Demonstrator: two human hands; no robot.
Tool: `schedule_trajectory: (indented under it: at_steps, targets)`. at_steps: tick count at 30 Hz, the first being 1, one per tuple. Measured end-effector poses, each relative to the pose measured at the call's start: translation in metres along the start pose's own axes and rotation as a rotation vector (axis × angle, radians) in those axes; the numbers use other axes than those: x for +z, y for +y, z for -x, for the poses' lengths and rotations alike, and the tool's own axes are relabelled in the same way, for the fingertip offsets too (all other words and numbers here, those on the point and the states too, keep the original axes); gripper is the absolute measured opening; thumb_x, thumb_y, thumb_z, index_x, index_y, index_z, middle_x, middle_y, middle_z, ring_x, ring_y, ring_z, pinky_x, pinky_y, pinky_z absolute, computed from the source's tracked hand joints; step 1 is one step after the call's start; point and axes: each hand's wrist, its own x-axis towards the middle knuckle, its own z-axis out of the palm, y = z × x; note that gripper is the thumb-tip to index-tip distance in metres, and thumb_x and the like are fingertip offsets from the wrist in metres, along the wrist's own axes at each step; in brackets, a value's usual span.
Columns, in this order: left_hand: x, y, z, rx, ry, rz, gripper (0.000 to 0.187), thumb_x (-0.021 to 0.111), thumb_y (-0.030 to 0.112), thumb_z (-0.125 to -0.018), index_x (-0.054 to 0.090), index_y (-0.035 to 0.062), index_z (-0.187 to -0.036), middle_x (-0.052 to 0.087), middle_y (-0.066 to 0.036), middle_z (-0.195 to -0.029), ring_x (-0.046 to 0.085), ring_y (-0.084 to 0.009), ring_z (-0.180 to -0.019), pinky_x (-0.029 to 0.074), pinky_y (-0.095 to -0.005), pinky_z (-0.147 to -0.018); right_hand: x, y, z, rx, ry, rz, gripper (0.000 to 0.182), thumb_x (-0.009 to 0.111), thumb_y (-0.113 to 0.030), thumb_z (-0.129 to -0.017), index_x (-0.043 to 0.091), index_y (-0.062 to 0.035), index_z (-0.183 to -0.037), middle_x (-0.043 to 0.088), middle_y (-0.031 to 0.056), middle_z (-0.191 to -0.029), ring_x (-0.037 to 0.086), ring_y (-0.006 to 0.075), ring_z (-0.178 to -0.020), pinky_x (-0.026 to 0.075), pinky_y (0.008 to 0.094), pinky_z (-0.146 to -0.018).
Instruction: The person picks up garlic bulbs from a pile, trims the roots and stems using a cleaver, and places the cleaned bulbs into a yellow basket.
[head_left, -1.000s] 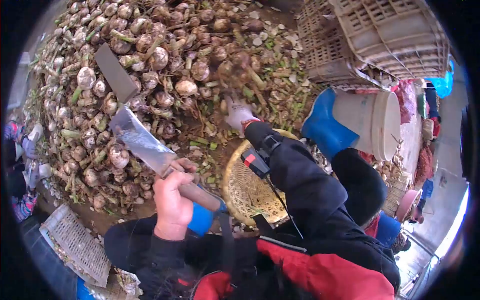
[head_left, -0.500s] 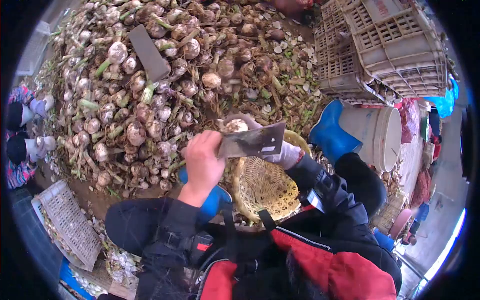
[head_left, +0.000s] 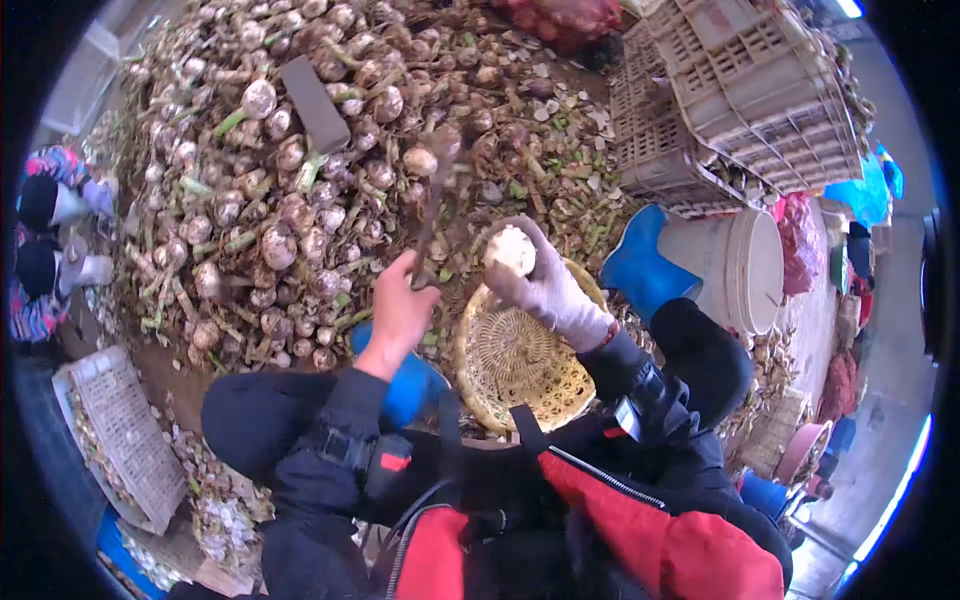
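My left hand [head_left: 402,310], bare, is closed around the handle of a broad-bladed knife [head_left: 430,220]. Its blade points away from me, seen nearly edge-on and slightly blurred. In my right hand [head_left: 555,285], which wears a pale glove, sits a garlic bulb [head_left: 511,251] with a white face turned up. The knife and bulb are apart. Below the gloved hand, between my legs, lies a round yellow woven basket [head_left: 520,362]. A large pile of garlic bulbs [head_left: 285,245] with roots and stalks spreads in front of me.
On the pile rests a grey rectangular block [head_left: 315,105]. Stacked plastic crates [head_left: 735,90] and a white bucket [head_left: 735,265] stand to the right, near my blue boot [head_left: 645,260]. Another crate [head_left: 125,435] is at lower left. Another person's gloved hands [head_left: 95,270] show at far left.
The knife has come away from the bulb and swung from crosswise to pointing forward. My right hand has turned the bulb, showing its white face upward.
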Motion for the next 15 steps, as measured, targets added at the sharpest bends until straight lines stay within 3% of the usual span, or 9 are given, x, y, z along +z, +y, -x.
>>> schedule_trajectory:
  at_steps: [2,4,6,8,10,12,13,14,15]
  targets:
    - [0.008,0.019,0.009,-0.120,-0.031,0.178,0.012,0.057,-0.003,-0.064,0.054,-0.0002,-0.076,0.050,0.000,-0.062,0.049,-0.0103,-0.060,0.040,-0.0267,-0.056,-0.005,0.016,-0.010,-0.046,0.170,-0.041,0.047,0.067,-0.016,-0.079,0.044,-0.0065,-0.118,0.055,0.0009,-0.096,0.055,0.0104,-0.087,0.047,0.0265,-0.077]
    - [0.020,0.025,0.018,-0.140,0.013,0.331,0.010,0.057,-0.002,-0.064,0.053,0.0013,-0.073,0.046,0.002,-0.061,0.046,-0.0095,-0.057,0.038,-0.0248,-0.054,0.007,0.022,-0.013,-0.045,0.277,-0.437,0.041,0.065,-0.014,-0.080,0.046,-0.0073,-0.116,0.055,0.0011,-0.094,0.055,0.0126,-0.085,0.047,0.0275,-0.076]
    - [0.023,0.031,0.020,-0.148,0.012,0.314,0.009,0.058,0.000,-0.065,0.053,0.0022,-0.073,0.046,0.002,-0.059,0.045,-0.0091,-0.055,0.039,-0.0253,-0.053,0.015,0.028,-0.014,-0.066,0.262,-0.590,0.037,0.063,-0.015,-0.080,0.047,-0.0082,-0.113,0.055,0.0018,-0.093,0.055,0.0137,-0.082,0.047,0.0282,-0.074]
    - [0.029,-0.005,0.015,-0.062,0.017,0.193,0.008,0.058,0.001,-0.066,0.053,0.0032,-0.071,0.047,0.002,-0.059,0.045,-0.0087,-0.053,0.038,-0.0257,-0.051,0.018,0.037,-0.014,-0.024,0.132,-0.653,0.038,0.061,-0.018,-0.081,0.047,-0.0083,-0.114,0.055,0.0026,-0.092,0.054,0.0137,-0.082,0.046,0.0290,-0.074]
    - [0.028,-0.019,0.020,-0.331,-0.169,0.149,0.014,0.056,-0.002,-0.066,0.057,0.0012,-0.080,0.054,0.001,-0.064,0.049,-0.0103,-0.056,0.039,-0.0235,-0.053,0.014,0.018,-0.009,0.045,0.064,-0.889,0.037,0.060,-0.022,-0.080,0.047,-0.0072,-0.111,0.055,0.0036,-0.092,0.054,0.0139,-0.080,0.045,0.0293,-0.072]
    - [0.032,-0.020,0.028,-0.436,-0.168,0.249,0.018,0.055,-0.003,-0.064,0.057,0.0003,-0.082,0.055,-0.001,-0.065,0.051,-0.0112,-0.058,0.040,-0.0235,-0.055,-0.017,0.010,-0.011,0.018,-0.015,-0.618,0.040,0.061,-0.024,-0.080,0.048,-0.0054,-0.112,0.056,0.0045,-0.094,0.054,0.0131,-0.080,0.045,0.0285,-0.073]
    - [0.030,-0.017,0.029,-0.410,-0.169,0.237,0.016,0.054,-0.004,-0.063,0.056,0.0005,-0.078,0.055,-0.001,-0.066,0.051,-0.0111,-0.059,0.041,-0.0240,-0.055,-0.050,0.015,-0.017,0.179,-0.140,-0.097,0.041,0.063,-0.025,-0.080,0.050,-0.0028,-0.110,0.057,0.0064,-0.096,0.055,0.0129,-0.083,0.046,0.0295,-0.074]
    - [0.029,-0.012,0.025,-0.382,-0.163,0.229,0.013,0.053,-0.005,-0.062,0.056,0.0008,-0.074,0.055,-0.002,-0.067,0.051,-0.0111,-0.059,0.041,-0.0245,-0.056,-0.058,-0.002,-0.015,0.322,-0.228,0.004,0.042,0.065,-0.027,-0.079,0.053,0.0014,-0.108,0.058,0.0085,-0.097,0.057,0.0155,-0.089,0.047,0.0308,-0.079]
    - [0.030,0.001,0.023,-0.404,-0.091,0.282,0.008,0.051,-0.005,-0.060,0.051,0.0016,-0.064,0.055,-0.003,-0.068,0.051,-0.0119,-0.060,0.040,-0.0267,-0.056,-0.078,0.012,-0.022,0.269,-0.259,0.353,0.042,0.062,-0.026,-0.082,0.052,0.0009,-0.112,0.058,0.0087,-0.098,0.056,0.0145,-0.092,0.046,0.0297,-0.082]
